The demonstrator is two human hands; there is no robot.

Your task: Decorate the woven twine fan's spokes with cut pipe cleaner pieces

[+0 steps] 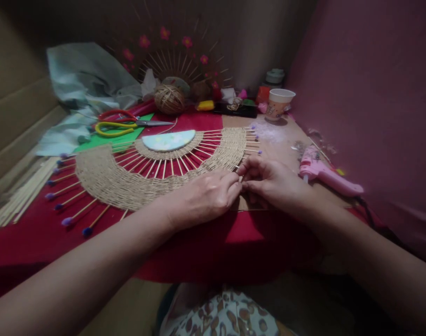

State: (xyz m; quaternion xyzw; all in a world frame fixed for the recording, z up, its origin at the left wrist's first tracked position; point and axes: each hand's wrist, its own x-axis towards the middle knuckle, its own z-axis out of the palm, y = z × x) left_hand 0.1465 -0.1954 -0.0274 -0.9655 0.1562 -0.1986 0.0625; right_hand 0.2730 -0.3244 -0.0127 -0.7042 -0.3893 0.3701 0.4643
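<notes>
Woven fan [129,186]: laid across the middle of the cloth [213,252]; half-disc [169,140] set on its inner band. Loose sticks [24,196]: placed at far left, beside the fan. Scissors [139,123]: laid behind the fan's left half, partly over a sheet [94,143]. Ball of twine [169,99]: set behind the half-disc; second fan [176,70] stood behind it. Cup [279,106]: placed at rear right, on a board [285,142]. Glue gun [330,176]: laid right of the fan.
</notes>
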